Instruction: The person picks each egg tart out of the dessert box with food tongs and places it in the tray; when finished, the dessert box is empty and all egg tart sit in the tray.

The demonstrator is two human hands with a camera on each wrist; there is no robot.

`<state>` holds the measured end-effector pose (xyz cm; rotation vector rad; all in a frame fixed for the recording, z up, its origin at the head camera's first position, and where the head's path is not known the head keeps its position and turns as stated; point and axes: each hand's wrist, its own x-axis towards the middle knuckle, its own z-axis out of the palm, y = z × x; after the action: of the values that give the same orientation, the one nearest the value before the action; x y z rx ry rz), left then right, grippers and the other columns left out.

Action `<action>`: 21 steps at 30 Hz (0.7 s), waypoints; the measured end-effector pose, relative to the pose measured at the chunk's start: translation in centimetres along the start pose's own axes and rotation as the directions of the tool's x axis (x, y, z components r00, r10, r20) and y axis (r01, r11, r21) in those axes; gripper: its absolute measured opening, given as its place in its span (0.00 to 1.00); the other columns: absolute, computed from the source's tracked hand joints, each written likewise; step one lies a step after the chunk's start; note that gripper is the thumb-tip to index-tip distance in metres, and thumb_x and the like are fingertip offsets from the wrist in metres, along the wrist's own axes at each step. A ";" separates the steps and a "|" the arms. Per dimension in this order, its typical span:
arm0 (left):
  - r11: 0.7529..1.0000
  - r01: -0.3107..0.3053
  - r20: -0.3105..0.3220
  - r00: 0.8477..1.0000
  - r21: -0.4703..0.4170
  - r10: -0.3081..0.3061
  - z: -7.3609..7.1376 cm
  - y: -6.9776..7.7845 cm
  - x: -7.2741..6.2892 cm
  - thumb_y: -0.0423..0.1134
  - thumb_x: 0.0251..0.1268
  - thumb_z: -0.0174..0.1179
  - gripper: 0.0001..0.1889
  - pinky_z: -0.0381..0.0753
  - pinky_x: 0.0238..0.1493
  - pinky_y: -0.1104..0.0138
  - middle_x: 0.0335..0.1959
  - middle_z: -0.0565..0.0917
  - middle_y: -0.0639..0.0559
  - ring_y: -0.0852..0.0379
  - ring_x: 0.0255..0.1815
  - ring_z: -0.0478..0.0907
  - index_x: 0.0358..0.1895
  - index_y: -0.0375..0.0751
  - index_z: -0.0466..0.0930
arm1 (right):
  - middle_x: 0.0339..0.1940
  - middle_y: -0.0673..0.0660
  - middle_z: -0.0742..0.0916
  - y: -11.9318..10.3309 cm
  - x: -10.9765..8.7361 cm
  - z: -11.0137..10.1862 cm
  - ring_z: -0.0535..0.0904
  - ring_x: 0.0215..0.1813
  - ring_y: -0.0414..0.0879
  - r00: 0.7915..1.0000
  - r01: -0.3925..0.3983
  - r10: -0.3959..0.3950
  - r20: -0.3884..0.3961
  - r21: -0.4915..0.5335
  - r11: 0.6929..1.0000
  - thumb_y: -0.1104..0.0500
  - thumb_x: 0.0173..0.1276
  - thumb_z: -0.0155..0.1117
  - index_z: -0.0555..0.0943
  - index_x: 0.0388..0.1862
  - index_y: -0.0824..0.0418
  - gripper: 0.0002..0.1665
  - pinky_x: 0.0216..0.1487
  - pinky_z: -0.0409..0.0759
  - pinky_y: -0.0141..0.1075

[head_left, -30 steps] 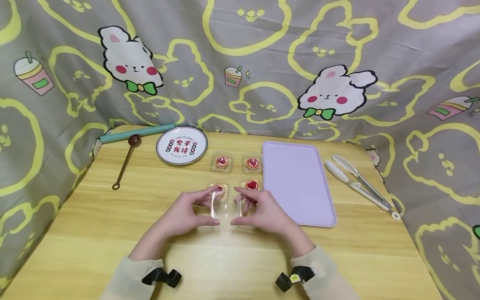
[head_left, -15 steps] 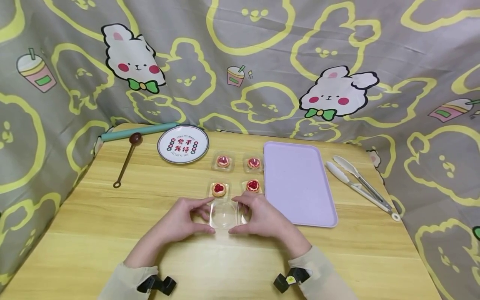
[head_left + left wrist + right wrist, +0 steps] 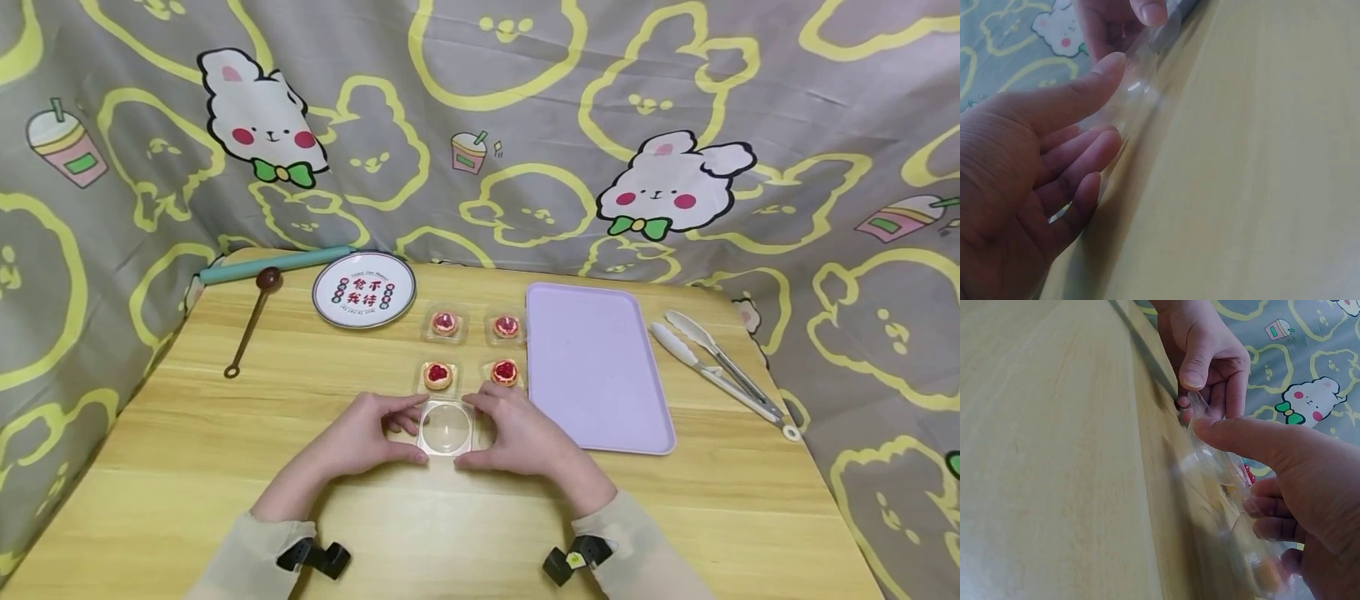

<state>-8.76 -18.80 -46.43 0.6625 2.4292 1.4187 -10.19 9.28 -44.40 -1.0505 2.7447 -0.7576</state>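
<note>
Between the hands is a clear square plastic lid with a round middle, in front of the tarts in the head view. My left hand pinches its left side with thumb and fingers. The right hand grips the opposite side in the same way. In the left wrist view, the left thumb lies along the clear plastic edge. Just beyond the lid sits a red-topped tart in a clear tray. Another tart is right behind the right hand's fingers.
Two more tarts in clear boxes, a left one and a right one, stand farther back. A purple tray lies right, with tongs beyond. A plate, brown spoon and teal rod lie left.
Both hands have brought the lid toward the body and lower, from a tilted stance overlapping the near-left tart to a flatter one in front of it. That tart now shows fully.
</note>
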 end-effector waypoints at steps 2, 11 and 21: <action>1.000 -0.003 0.003 1.000 0.008 0.003 -0.1 0.0 0.3 0.45 0.50 0.85 0.44 0.87 0.49 0.64 0.49 0.91 0.55 0.59 0.43 0.88 0.70 0.30 0.78 | 0.52 0.50 0.83 0.1 0.0 -0.1 0.76 0.47 0.43 1.000 -0.005 0.005 0.001 -0.014 1.000 0.34 0.51 0.85 0.82 0.67 0.64 0.52 0.51 0.80 0.40; 1.000 -0.002 0.002 1.000 0.008 0.002 -0.6 0.0 0.5 0.44 0.50 0.85 0.44 0.87 0.51 0.63 0.50 0.91 0.53 0.57 0.44 0.88 0.71 0.32 0.77 | 0.50 0.49 0.81 0.5 -0.1 -0.4 0.75 0.47 0.44 0.999 -0.038 0.038 0.009 0.003 0.999 0.32 0.51 0.85 0.82 0.68 0.63 0.54 0.48 0.79 0.38; 0.993 -0.018 -0.096 0.995 0.117 0.030 -2.7 2.0 2.2 0.46 0.59 0.81 0.27 0.87 0.37 0.64 0.49 0.91 0.49 0.62 0.37 0.87 0.60 0.37 0.87 | 0.60 0.57 0.83 2.2 -0.1 -3.5 0.80 0.56 0.52 0.998 -0.027 0.033 -0.044 0.129 0.991 0.35 0.55 0.84 0.80 0.71 0.64 0.52 0.61 0.80 0.48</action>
<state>-11.32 -18.93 -43.33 0.6647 2.6042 1.3569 -12.38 12.21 -42.47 -0.9758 2.7008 -0.9508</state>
